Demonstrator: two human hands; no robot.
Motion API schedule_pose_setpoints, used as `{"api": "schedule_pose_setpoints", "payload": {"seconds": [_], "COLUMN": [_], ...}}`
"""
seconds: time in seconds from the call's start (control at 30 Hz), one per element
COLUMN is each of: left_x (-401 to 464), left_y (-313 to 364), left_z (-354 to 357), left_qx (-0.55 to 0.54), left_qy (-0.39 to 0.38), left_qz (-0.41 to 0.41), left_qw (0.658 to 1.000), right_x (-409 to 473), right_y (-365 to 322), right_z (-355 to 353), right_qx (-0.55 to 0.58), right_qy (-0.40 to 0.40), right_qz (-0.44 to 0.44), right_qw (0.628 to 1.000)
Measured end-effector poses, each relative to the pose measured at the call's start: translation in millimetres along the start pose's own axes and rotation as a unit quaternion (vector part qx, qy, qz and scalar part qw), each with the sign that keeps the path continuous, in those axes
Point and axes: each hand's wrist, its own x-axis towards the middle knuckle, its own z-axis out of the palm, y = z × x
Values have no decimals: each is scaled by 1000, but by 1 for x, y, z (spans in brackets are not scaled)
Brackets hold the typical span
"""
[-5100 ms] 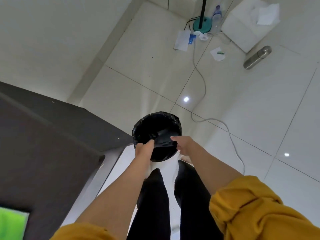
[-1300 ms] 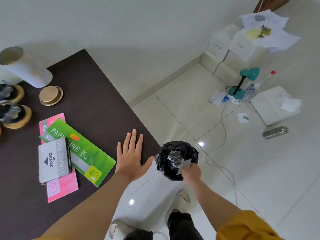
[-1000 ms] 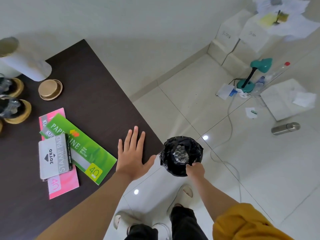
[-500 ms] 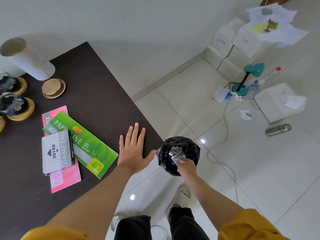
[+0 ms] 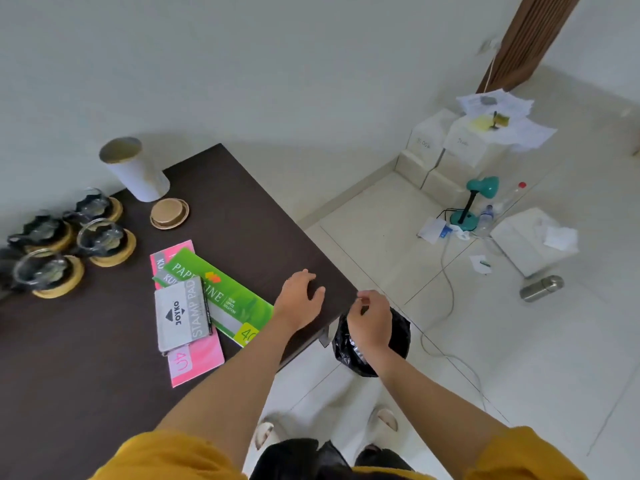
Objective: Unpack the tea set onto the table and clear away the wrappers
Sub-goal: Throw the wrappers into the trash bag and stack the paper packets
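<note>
Four glass cups (image 5: 100, 233) sit on round wooden coasters at the far left of the desk (image 5: 86, 375), close together, each with something dark and crinkled inside that I take for wrapping not yet removed, though I cannot make it out clearly. Behind them stands a white cardboard tube (image 5: 136, 171) with its tan lid (image 5: 169, 213) lying just beside it. I judge I am in the clearing-away step: my right hand (image 5: 370, 318) hangs over the black-lined bin (image 5: 398, 337) on the floor by the desk corner, fingers loosely curled and holding nothing I can see, and a bit of silvery wrapper (image 5: 356, 348) shows inside the bag below my wrist. My left hand (image 5: 301, 299) rests on the desk edge, fingers bent and relaxed, gripping nothing. Both hands are apart, the desk corner between them. Next, I think, calls for reaching back across the desk to the cups, past the green and pink paper packs (image 5: 221, 292) and the grey stamp pad box (image 5: 180, 313), to pull out whatever wrapping is left.
</note>
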Motion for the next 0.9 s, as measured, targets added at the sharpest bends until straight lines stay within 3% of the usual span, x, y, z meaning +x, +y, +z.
{"api": "schedule_pose_setpoints", "payload": {"seconds": [0.13, 0.23, 0.4, 0.6, 0.9], "left_x": [-31, -53, -95, -119, -108], "left_y": [-29, -65, -123, -152, -160], "left_z": [-40, -65, -87, -93, -98], "left_qx": [9, 45, 43, -38, -103], "left_qy": [152, 223, 281, 256, 194], "left_qz": [-11, -26, -175, -328, -335], "left_qw": [988, 973, 943, 909, 916], "right_x": [-20, -33, -52, -60, -64], "right_y": [-33, -52, -73, -84, -104], "right_z": [40, 76, 120, 139, 158], "right_qx": [-61, -107, -248, -307, -326], "right_qy": [-46, -108, -154, -135, -177], "right_qz": [-102, -148, -192, -174, -143], "right_qw": [992, 977, 937, 926, 917]}}
